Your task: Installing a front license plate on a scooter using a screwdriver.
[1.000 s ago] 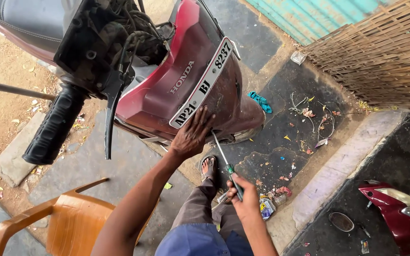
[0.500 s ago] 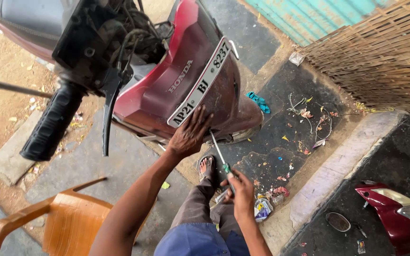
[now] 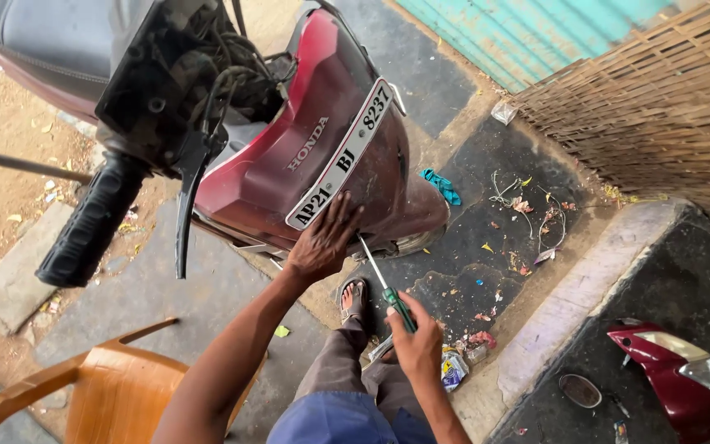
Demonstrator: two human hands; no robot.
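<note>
From the head camera, looking down, a dark red scooter front panel (image 3: 322, 156) fills the upper middle, with a white number plate (image 3: 340, 156) running slantwise across it. The person's left hand (image 3: 320, 247) lies flat against the panel just under the plate's lower end, fingers a little spread and pressed to the red surface, thumb out to the side. The right hand (image 3: 415, 345) is lower and nearer the body, its fingers curled tight around the green handle of a screwdriver (image 3: 388, 288). The thin metal shaft slants up and to the left, and its tip reaches the panel's lower edge just beside the left hand; whether it sits in a screw I cannot tell.

To the left, the black handlebar grip (image 3: 88, 222) and the brake lever (image 3: 186, 197) hang down from the stripped-open headstock with its tangle of cables. An orange plastic chair (image 3: 67, 382) stands at the bottom left. The person's sandalled foot (image 3: 355, 298) rests on the dark pavement below the panel. A blue rag (image 3: 440, 186) lies on the ground to the right of the scooter, near scattered litter. At the bottom right, a detached red body part (image 3: 675, 382) lies on a dark raised slab, well apart from the hands.
</note>
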